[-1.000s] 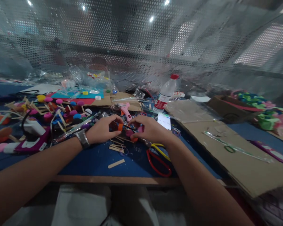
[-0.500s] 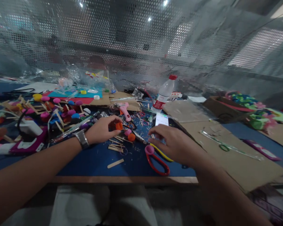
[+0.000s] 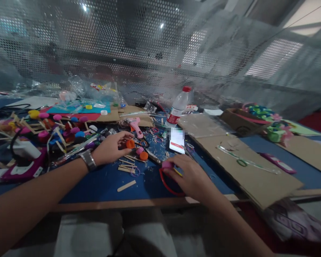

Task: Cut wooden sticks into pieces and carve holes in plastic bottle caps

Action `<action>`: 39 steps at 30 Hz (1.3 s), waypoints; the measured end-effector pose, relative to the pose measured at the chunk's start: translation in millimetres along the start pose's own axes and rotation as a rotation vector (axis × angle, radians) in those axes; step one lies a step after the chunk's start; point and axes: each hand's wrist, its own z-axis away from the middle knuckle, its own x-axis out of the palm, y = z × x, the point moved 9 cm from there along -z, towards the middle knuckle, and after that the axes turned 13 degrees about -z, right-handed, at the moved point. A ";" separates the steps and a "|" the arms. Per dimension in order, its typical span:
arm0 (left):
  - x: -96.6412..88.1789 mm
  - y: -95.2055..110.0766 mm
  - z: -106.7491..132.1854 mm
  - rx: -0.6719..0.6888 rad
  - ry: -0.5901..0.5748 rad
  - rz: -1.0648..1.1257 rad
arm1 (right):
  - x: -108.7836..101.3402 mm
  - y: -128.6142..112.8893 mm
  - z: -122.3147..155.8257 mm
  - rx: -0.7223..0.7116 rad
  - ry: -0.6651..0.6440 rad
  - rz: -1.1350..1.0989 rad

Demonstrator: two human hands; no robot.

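Observation:
An orange bottle cap [image 3: 130, 144] is pinched between the thumb and fingers of my left hand [image 3: 111, 147], its hollow side partly facing me. The fingers of my right hand [image 3: 188, 173] are closed on a pink bottle cap [image 3: 167, 165], which sits over the scissors. Those scissors [image 3: 169, 184] have a red and yellow handle, partly covered by my right hand. Close to my left hand lie another pink cap [image 3: 139, 151] and an orange cap [image 3: 143, 156]. Several small wooden sticks [image 3: 126, 167] are in front of them.
A pink glue gun [image 3: 136, 127], a phone [image 3: 177, 141] and a water bottle [image 3: 176, 109] are beyond my hands. Sticks joined with coloured caps [image 3: 57, 132] crowd the left. Cardboard [image 3: 246, 171] covers the right side, and a single wooden stick [image 3: 126, 186] lies near the table edge.
My right hand has moved down and left, and its fingers have closed on the pink cap at the scissors. The phone is now uncovered. My left hand still holds the orange cap.

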 end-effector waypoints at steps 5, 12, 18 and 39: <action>0.7 -3.0 0.6 -0.039 -0.052 -0.027 | 2.7 10.9 -19.2 0.060 0.102 0.055; -3.1 -2.4 1.3 -0.016 0.037 -0.012 | -22.7 50.8 2.0 0.097 0.092 0.019; -4.2 -0.8 -0.3 -0.001 0.071 0.012 | -61.2 117.5 51.3 0.356 0.295 0.100; 1.5 0.8 4.3 -0.068 0.029 0.132 | -55.5 -23.2 -55.3 -0.228 0.149 -0.086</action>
